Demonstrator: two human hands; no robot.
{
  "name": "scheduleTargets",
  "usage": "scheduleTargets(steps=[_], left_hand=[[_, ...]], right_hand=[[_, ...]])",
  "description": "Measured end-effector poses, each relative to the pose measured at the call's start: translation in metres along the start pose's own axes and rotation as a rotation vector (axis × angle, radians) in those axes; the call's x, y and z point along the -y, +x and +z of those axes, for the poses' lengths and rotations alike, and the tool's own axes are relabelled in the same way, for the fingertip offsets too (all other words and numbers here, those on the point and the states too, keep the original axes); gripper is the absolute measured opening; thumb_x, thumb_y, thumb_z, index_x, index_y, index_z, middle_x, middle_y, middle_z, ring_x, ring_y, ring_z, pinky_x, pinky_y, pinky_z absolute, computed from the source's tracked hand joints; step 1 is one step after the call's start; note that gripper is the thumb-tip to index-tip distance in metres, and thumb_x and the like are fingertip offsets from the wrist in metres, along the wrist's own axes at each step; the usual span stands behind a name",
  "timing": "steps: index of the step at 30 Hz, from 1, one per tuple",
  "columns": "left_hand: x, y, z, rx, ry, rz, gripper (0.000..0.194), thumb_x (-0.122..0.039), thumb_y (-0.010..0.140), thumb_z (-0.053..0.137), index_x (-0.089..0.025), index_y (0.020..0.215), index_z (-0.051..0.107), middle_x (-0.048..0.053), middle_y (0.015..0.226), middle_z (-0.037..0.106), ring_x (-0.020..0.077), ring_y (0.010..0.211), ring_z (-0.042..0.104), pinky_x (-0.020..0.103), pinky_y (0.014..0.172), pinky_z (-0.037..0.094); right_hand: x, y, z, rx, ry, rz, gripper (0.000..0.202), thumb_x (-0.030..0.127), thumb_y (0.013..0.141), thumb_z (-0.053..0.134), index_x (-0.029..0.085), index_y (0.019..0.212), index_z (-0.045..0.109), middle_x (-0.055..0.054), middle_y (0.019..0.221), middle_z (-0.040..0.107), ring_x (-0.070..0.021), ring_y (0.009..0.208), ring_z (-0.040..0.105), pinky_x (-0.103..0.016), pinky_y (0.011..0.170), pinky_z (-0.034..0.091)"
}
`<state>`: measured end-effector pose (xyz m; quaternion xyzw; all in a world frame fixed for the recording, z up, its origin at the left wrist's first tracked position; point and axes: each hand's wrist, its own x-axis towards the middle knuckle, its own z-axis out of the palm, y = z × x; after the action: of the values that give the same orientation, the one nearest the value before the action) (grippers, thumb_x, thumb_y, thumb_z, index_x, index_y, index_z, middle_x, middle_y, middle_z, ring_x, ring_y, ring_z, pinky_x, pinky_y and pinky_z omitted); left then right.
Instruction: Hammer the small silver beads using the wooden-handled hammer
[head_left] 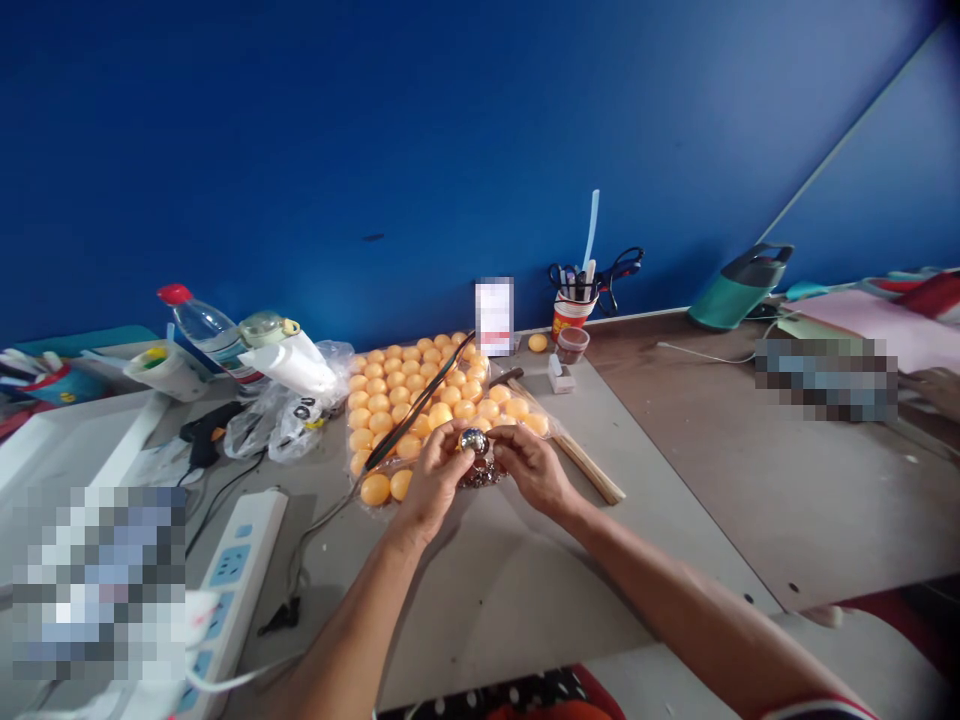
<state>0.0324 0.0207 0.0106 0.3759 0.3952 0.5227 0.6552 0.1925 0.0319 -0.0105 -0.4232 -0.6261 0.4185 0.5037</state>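
My left hand (439, 470) is closed on a small shiny silver ball (474, 441), with its thumb at the ball's lower left. From the other side, the bent fingers of my right hand (529, 465) meet the ball's right edge. Just below the ball, between my hands, lies a pile of small dark glittering pieces (484, 474), too small to make out. Behind my hands, rows of orange balls (409, 382) like table tennis balls lie in clear plastic. A long black tool (420, 402) rests slantwise across them.
A bundle of thin wooden sticks (589, 468) lies to the right. To the left are a white power strip (244, 560), a glue gun (204, 432), plastic bags (289, 420) and a bottle (206, 325). A cup of pens (571, 315) and a green jug (739, 290) stand near the blue wall.
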Motion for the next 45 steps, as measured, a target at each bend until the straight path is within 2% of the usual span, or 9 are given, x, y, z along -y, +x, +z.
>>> scheduleTargets(steps=[9, 18, 36, 40, 45], left_hand=[[-0.0021, -0.0001, 0.0018, 0.002, 0.174, 0.067, 0.038, -0.026, 0.073, 0.071, -0.019, 0.108, 0.06, 0.004, 0.097, 0.066, 0.0173, 0.088, 0.06, 0.028, 0.08, 0.048], [-0.0073, -0.0025, 0.0083, 0.017, 0.188, 0.072, 0.037, -0.02, 0.07, 0.072, -0.02, 0.105, 0.061, 0.003, 0.097, 0.066, 0.0166, 0.086, 0.06, 0.027, 0.079, 0.047], [-0.0048, -0.002, 0.0054, 0.04, 0.27, 0.111, 0.034, -0.018, 0.073, 0.067, -0.019, 0.106, 0.061, 0.004, 0.096, 0.065, 0.0176, 0.088, 0.06, 0.028, 0.08, 0.048], [-0.0015, -0.0008, 0.0024, 0.054, 0.252, 0.126, 0.034, -0.017, 0.073, 0.067, -0.02, 0.107, 0.061, 0.005, 0.106, 0.065, 0.0187, 0.094, 0.06, 0.03, 0.085, 0.048], [0.0001, -0.001, -0.0014, 0.065, 0.257, 0.089, 0.037, -0.017, 0.074, 0.066, -0.021, 0.111, 0.061, 0.006, 0.109, 0.066, 0.0193, 0.092, 0.061, 0.031, 0.083, 0.05]], right_hand=[[-0.0025, 0.0007, -0.0004, -0.045, 0.003, 0.027, 0.013, 0.029, 0.08, 0.061, 0.019, 0.089, 0.064, -0.003, 0.078, 0.063, -0.0154, 0.07, 0.056, -0.027, 0.061, 0.047], [-0.005, 0.0024, 0.0004, -0.046, 0.011, 0.052, 0.009, 0.028, 0.077, 0.061, 0.02, 0.082, 0.059, -0.001, 0.073, 0.059, -0.0142, 0.064, 0.05, -0.027, 0.057, 0.044], [-0.004, 0.0051, 0.0, 0.007, 0.132, 0.141, 0.01, 0.027, 0.074, 0.062, 0.02, 0.075, 0.055, 0.002, 0.067, 0.055, -0.0124, 0.06, 0.05, -0.026, 0.055, 0.043], [-0.0028, 0.0062, 0.0006, 0.04, 0.277, 0.223, 0.018, 0.032, 0.073, 0.068, 0.02, 0.081, 0.056, 0.003, 0.065, 0.057, -0.012, 0.057, 0.052, -0.026, 0.055, 0.044], [0.0026, 0.0066, -0.0019, 0.136, 0.399, 0.314, 0.033, 0.038, 0.075, 0.072, 0.018, 0.099, 0.06, 0.0, 0.076, 0.066, -0.0133, 0.063, 0.058, -0.028, 0.059, 0.047]])
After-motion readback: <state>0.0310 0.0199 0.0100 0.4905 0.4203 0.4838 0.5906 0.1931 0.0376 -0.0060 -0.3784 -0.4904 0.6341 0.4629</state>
